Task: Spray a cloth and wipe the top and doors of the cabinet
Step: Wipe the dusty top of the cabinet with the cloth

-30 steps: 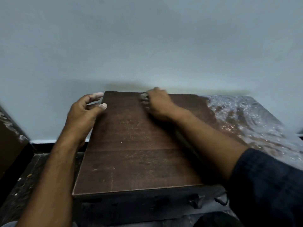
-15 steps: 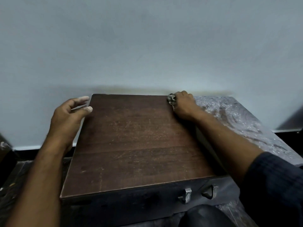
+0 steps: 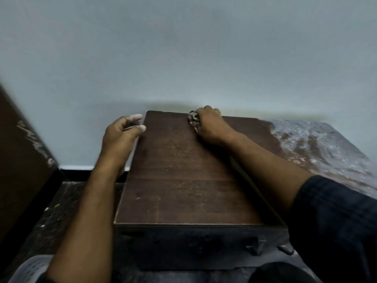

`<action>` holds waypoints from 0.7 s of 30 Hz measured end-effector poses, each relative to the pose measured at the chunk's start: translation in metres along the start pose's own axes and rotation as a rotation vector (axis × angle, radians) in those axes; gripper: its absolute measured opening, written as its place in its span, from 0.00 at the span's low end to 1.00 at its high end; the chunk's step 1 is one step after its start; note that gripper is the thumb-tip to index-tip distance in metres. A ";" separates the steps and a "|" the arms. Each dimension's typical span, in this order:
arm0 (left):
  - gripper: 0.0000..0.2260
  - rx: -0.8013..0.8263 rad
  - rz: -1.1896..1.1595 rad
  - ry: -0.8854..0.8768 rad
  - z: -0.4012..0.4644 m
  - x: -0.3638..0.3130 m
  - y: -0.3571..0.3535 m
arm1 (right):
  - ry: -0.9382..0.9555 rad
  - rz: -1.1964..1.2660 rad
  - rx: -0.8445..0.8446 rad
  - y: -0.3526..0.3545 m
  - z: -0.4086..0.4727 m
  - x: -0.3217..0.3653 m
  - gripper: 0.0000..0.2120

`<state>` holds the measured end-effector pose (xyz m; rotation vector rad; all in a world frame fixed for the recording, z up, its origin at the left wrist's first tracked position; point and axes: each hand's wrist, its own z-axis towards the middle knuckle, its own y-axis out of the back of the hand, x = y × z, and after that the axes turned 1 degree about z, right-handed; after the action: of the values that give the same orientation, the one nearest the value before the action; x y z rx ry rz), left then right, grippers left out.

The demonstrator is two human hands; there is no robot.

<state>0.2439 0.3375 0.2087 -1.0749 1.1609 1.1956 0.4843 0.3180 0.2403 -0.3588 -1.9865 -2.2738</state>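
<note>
Two bare forearms are seen reaching forward from the bottom edge, the right one coming out of a dark sleeve (image 3: 334, 223). Nearest, at the lower left, a pale perforated plastic item (image 3: 30, 268) is partly cut off by the frame. Just beyond it, the dark front face of the cabinet (image 3: 193, 246) is seen, with two small handles (image 3: 255, 246) set near its right end. Above that face the brown top (image 3: 183, 176) of the cabinet is laid out, its long axis running away from the viewer toward the wall (image 3: 183, 58); faint scuffs and pale specks are scattered over it. To the right, a neighbouring surface covered in shiny wrinkled plastic (image 3: 318, 148) is placed against the cabinet.

Farther back, the left hand (image 3: 120, 137) is held beside the cabinet's left edge, near the far corner. Its fingers are loosely curled and narrowly parted, with nothing held; the thumb tip is touching or nearly touching the edge, and which cannot be told. The fingertips are dusted white.

At the far edge of the top, close to the wall, the right hand (image 3: 210, 127) is pressed down on a small crumpled cloth (image 3: 193, 119). The fingers are closed around the cloth, which is bunched into a greyish wad that sticks out at the left of the fist. A dark board (image 3: 18, 160) is leaned at the far left.
</note>
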 end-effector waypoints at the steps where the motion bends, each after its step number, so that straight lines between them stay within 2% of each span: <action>1: 0.14 -0.003 -0.003 0.007 0.001 -0.001 0.000 | 0.084 0.014 0.011 -0.008 0.003 0.016 0.20; 3: 0.14 -0.007 -0.015 0.017 0.002 -0.002 0.001 | 0.232 0.051 0.040 -0.018 0.007 0.040 0.20; 5: 0.14 -0.006 -0.008 0.023 0.003 -0.002 0.003 | 0.287 0.055 0.049 -0.020 0.017 0.051 0.20; 11: 0.17 0.007 0.068 0.038 0.003 0.000 0.005 | 0.195 -0.052 0.005 -0.028 0.050 0.079 0.17; 13: 0.17 -0.003 0.053 0.049 0.003 -0.001 0.004 | 0.217 -0.050 -0.017 -0.032 0.048 0.086 0.17; 18: 0.11 -0.023 -0.041 0.056 -0.001 -0.001 0.014 | 0.565 0.108 0.007 -0.032 0.004 0.072 0.18; 19: 0.10 -0.016 -0.034 0.058 -0.002 -0.001 0.018 | 0.584 0.128 0.030 -0.029 -0.002 0.064 0.17; 21: 0.11 0.002 0.012 0.075 -0.005 -0.002 0.022 | 0.470 0.137 0.029 -0.020 0.008 0.049 0.16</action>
<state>0.2211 0.3341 0.2098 -1.1205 1.2272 1.1723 0.4328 0.3328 0.2340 0.0438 -1.6958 -2.0095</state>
